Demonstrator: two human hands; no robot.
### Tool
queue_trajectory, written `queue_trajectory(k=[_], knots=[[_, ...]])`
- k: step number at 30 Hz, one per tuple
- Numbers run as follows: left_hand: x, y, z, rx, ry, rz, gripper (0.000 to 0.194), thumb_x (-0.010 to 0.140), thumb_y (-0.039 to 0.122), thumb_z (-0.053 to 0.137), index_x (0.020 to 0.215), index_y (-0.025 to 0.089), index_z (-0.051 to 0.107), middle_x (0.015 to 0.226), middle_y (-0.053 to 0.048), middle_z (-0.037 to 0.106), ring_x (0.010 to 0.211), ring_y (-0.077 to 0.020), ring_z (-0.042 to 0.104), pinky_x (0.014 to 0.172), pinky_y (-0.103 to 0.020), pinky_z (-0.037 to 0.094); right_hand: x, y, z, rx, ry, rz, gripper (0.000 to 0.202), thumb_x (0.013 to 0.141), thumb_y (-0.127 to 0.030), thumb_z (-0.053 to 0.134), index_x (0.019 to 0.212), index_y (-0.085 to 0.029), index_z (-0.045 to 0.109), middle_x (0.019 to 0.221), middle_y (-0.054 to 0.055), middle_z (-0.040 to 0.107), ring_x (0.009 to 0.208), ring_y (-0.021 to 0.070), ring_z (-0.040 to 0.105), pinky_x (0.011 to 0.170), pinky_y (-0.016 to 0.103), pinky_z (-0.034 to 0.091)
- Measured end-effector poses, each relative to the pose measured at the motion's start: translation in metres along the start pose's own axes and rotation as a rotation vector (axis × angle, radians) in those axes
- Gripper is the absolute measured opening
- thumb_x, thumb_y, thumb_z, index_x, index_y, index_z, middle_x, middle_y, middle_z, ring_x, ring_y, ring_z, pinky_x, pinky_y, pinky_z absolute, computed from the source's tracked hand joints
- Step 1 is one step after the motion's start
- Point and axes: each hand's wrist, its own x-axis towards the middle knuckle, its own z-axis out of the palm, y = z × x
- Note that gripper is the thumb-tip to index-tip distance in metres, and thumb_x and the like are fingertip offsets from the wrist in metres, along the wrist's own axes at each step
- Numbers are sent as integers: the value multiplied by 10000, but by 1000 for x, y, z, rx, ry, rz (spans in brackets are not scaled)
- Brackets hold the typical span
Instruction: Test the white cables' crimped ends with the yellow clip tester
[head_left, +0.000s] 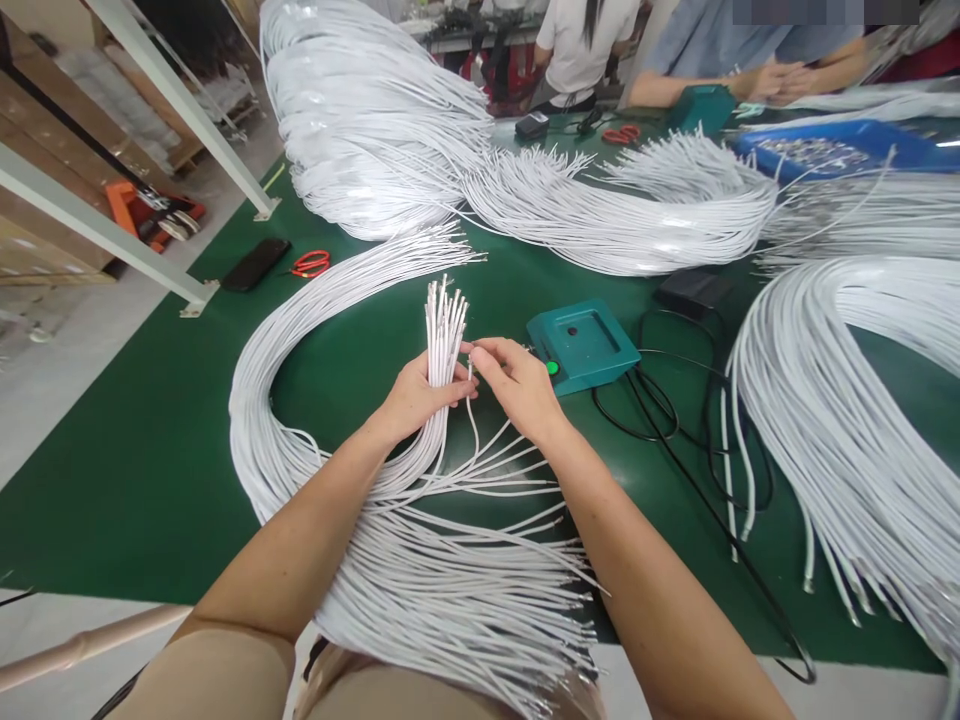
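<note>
My left hand [424, 392] is closed round an upright bunch of white cables [444, 335], whose cut ends point up above the fist. Close beside it, my right hand [517, 378] pinches the end of a single white cable [472, 415] between thumb and fingers. That cable curves down toward the loose cable ends [487, 590] fanned out below my hands. A long curved bundle of white cables [255, 400] sweeps round to the left. Just right of my right hand sits a teal box [589, 345] with a green light.
Red-handled scissors [310, 263] and a black phone [256, 265] lie on the green table [150, 440]. Big cable coils [367, 110] stand at the back, with more cables [847, 430] at the right. A blue tray [840, 150] holds small parts. A co-worker's hands [780, 80] are across the table.
</note>
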Motion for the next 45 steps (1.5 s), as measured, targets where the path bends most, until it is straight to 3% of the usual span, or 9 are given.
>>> queue_trajectory(k=[3, 8, 13, 16, 22, 25, 39, 42, 45], knots=[[-1, 2, 0, 14, -18, 3, 471, 678, 252, 743, 1118, 177, 593, 774, 4, 639, 672, -109, 622, 575, -199, 465, 3, 4, 2, 10, -77, 48, 227, 808, -409, 586, 826, -193, 654, 796, 12, 677, 705, 144, 592, 672, 274, 450], [1, 2, -2, -106, -86, -47, 476, 687, 237, 738, 1126, 180, 566, 781, 1, 635, 720, -134, 660, 578, -201, 455, 4, 11, 2, 76, -139, 43, 189, 846, -278, 500, 730, -183, 614, 703, -10, 649, 667, 133, 565, 653, 260, 423], [6, -5, -4, -161, -77, -92, 488, 671, 224, 753, 1115, 171, 557, 775, -8, 652, 702, -138, 670, 576, -201, 446, 3, 9, -3, -434, -51, -239, 233, 900, -206, 425, 772, -172, 617, 839, 63, 633, 803, 174, 547, 718, 285, 387], [10, -10, -5, -156, -42, -127, 500, 654, 216, 762, 1106, 162, 553, 779, -22, 669, 706, -155, 686, 575, -206, 453, 9, 11, -11, -732, -23, -331, 211, 899, -170, 418, 928, -164, 627, 957, 96, 645, 910, 222, 531, 760, 324, 351], [15, -14, -4, -117, 1, -146, 479, 663, 198, 749, 1094, 160, 544, 775, -33, 687, 709, -169, 698, 588, -220, 480, 30, 18, -24, -970, -280, -375, 162, 866, -136, 459, 883, -155, 619, 824, 88, 684, 830, 229, 568, 823, 346, 309], [16, -15, -4, -106, 21, -157, 489, 652, 187, 757, 1089, 155, 540, 761, -30, 684, 702, -170, 698, 584, -222, 488, 35, 16, -25, -978, -328, -343, 122, 823, -138, 523, 892, -161, 621, 832, 84, 688, 825, 225, 576, 815, 334, 307], [20, -22, -2, 55, 85, -193, 485, 626, 172, 774, 1071, 134, 585, 775, -55, 704, 674, -185, 703, 568, -241, 533, 37, 19, -19, -940, -277, -322, 112, 761, -85, 559, 794, -176, 615, 782, 64, 674, 790, 219, 539, 751, 338, 340], [20, -20, -1, 57, 85, -197, 496, 622, 176, 776, 1077, 126, 586, 777, -61, 708, 682, -187, 704, 572, -243, 536, 33, 17, -23, -910, -251, -347, 103, 792, -149, 582, 878, -181, 630, 881, 70, 690, 933, 243, 560, 901, 395, 351], [20, -18, -1, 47, 81, -212, 494, 629, 167, 768, 1084, 116, 583, 760, -61, 705, 682, -185, 702, 589, -250, 543, 27, 21, -29, -932, -24, -336, 239, 862, -233, 539, 1083, -168, 602, 1173, 118, 634, 1201, 288, 465, 1077, 537, 182]])
